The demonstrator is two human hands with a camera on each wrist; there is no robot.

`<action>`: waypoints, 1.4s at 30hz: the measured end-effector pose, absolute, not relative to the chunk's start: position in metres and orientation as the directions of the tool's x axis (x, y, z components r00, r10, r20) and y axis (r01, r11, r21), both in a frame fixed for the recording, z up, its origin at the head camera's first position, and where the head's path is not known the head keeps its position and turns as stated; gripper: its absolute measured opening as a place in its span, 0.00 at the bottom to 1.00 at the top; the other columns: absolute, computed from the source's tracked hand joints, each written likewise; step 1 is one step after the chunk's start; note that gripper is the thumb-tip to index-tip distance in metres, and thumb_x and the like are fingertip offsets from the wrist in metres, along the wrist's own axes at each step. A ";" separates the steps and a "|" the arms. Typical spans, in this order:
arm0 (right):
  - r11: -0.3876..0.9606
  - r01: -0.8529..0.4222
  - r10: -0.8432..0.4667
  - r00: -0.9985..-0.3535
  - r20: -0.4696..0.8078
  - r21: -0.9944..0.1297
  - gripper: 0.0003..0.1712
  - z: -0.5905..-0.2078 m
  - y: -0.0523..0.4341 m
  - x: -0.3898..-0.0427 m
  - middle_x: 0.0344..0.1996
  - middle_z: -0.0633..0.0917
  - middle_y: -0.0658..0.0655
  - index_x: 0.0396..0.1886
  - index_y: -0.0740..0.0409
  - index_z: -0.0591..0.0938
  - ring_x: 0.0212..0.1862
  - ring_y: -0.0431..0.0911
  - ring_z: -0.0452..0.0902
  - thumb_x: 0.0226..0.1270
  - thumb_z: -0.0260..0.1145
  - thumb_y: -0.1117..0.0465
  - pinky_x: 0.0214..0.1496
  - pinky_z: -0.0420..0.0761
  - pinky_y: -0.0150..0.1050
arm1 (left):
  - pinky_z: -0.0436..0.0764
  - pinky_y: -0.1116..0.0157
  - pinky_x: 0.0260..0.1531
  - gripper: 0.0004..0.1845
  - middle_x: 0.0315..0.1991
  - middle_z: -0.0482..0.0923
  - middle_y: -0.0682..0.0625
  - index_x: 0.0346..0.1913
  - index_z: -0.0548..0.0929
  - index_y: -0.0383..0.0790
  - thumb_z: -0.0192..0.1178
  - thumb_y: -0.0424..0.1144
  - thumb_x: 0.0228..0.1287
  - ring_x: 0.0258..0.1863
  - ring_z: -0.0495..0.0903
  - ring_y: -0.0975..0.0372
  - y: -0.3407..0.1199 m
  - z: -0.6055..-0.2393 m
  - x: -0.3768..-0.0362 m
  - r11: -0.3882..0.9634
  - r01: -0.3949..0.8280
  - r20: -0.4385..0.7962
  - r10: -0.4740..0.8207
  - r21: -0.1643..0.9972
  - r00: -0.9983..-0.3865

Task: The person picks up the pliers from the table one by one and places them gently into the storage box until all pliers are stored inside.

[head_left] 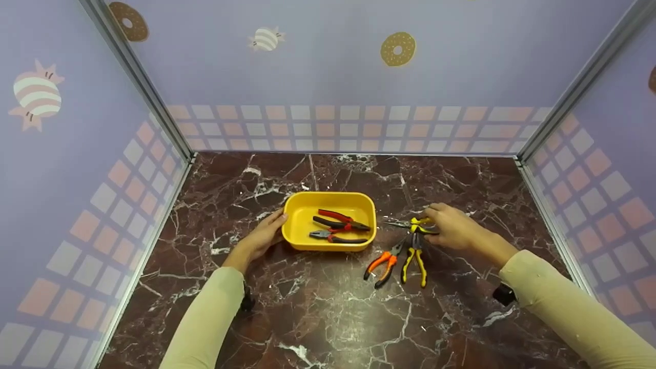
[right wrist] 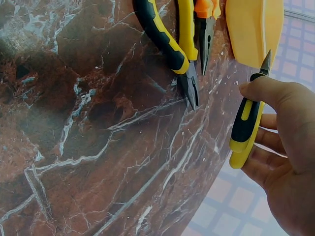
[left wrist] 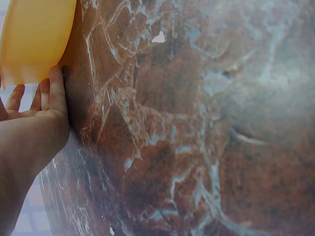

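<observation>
Two hands work at a yellow tray [head_left: 294,225] standing on the dark marbled bench [head_left: 318,312]. Left hand [head_left: 262,237]: fingers straight, laid flat against the tray's left outer wall, holding nothing; the left wrist view confirms the fingertips [left wrist: 55,83] touching the wall. Right hand [head_left: 453,226]: thumb and curled fingers pinch a small pair of black-and-yellow pliers [right wrist: 246,125] by the handles, its tip pointing toward the tray; in the head view this pair [head_left: 410,224] lies just right of the tray, at or near the bench surface, and whether it touches cannot be told. Inside the tray lie two pairs of red-and-black pliers [head_left: 338,219], one behind the other. On the bench, in front of the right hand, lie orange-handled pliers [head_left: 380,264] and larger yellow-and-black pliers [head_left: 414,256], side by side, jaws toward the tray. Purple patterned walls [head_left: 328,77] enclose the bench on three sides.
</observation>
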State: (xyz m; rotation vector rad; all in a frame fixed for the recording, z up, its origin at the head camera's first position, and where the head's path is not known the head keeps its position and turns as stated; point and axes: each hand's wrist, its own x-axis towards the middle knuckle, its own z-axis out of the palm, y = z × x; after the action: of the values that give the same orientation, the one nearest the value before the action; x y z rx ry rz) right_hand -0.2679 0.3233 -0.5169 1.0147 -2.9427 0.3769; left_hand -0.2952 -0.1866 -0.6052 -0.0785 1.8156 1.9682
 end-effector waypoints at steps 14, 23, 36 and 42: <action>0.769 -0.601 -0.598 -0.797 0.086 -0.219 0.23 -0.514 0.315 -0.270 0.46 0.82 0.59 0.50 0.58 0.85 0.50 0.57 0.82 0.57 0.83 0.58 0.48 0.86 0.58 | 0.66 0.49 0.78 0.35 0.83 0.56 0.39 0.87 0.49 0.40 0.46 0.48 0.88 0.79 0.63 0.46 -0.185 -0.604 -0.294 -0.029 -0.370 -0.349 0.278 0.928 -0.895; 0.784 -0.569 -0.572 -0.818 0.068 -0.248 0.24 -0.513 0.311 -0.272 0.47 0.82 0.58 0.51 0.58 0.84 0.50 0.57 0.82 0.58 0.83 0.57 0.48 0.85 0.58 | 0.66 0.49 0.77 0.36 0.83 0.56 0.39 0.87 0.49 0.40 0.47 0.48 0.88 0.79 0.64 0.45 -0.185 -0.601 -0.293 -0.025 -0.378 -0.357 0.273 0.925 -0.893; 0.761 -0.601 -0.596 -0.796 0.100 -0.246 0.24 -0.517 0.305 -0.274 0.47 0.82 0.58 0.52 0.59 0.84 0.52 0.58 0.81 0.60 0.82 0.58 0.50 0.85 0.59 | 0.66 0.49 0.77 0.34 0.83 0.56 0.39 0.87 0.50 0.41 0.46 0.46 0.89 0.79 0.64 0.45 -0.185 -0.603 -0.292 -0.038 -0.364 -0.339 0.288 0.931 -0.896; 0.753 -0.611 -0.605 -0.789 0.109 -0.246 0.23 -0.518 0.301 -0.274 0.46 0.81 0.59 0.50 0.60 0.84 0.50 0.58 0.81 0.59 0.83 0.59 0.48 0.85 0.59 | 0.66 0.49 0.77 0.35 0.83 0.55 0.40 0.87 0.50 0.41 0.47 0.47 0.88 0.79 0.64 0.45 -0.185 -0.602 -0.292 -0.028 -0.363 -0.340 0.287 0.931 -0.895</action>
State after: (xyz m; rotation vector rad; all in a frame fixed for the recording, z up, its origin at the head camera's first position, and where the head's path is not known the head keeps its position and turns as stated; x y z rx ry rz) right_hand -0.2741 0.3005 -0.5184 1.0122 -2.9193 0.4217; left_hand -0.2922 -0.1850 -0.6022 -0.0794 1.8161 1.9745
